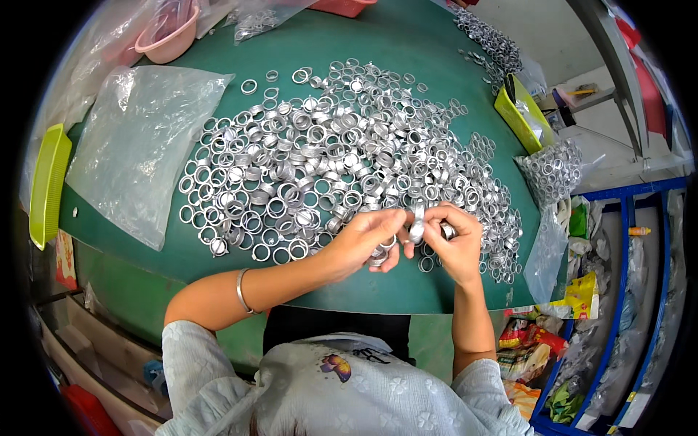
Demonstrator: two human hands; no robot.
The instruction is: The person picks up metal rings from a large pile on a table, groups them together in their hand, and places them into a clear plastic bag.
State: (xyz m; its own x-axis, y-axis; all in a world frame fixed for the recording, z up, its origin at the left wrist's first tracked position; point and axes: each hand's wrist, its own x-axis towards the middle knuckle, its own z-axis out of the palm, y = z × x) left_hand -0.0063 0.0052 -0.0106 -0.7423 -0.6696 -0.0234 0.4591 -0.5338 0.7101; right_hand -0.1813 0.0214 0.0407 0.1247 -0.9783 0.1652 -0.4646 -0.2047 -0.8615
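Head view: green table [407,43] spread with loose silver rings [313,145]

The table fills most of the field, and the rings form a broad heap over its middle, reaching toward the near edge. At lower right stands a blue-framed rack [624,291] with bags and packets in it. A clear plastic bag [142,145] lies flat to the left of the heap. A filled clear bag of rings [556,173] sits at the table's right side, just below a yellow-green basket [518,116]; a second yellow-green basket [49,187] stands at the left edge, and a pink basin [171,40] at upper left. Both hands meet above the heap's near side. The left hand [366,236] is partly curled, thumb and forefinger nearly closed at one upright ring [417,222]; further rings show beneath its fingers. The right hand [458,241] is likewise curled, its fingertips pinching the same ring from the other side, with another ring beside its fingers. A plain metal bangle [243,292] encircles the left forearm.
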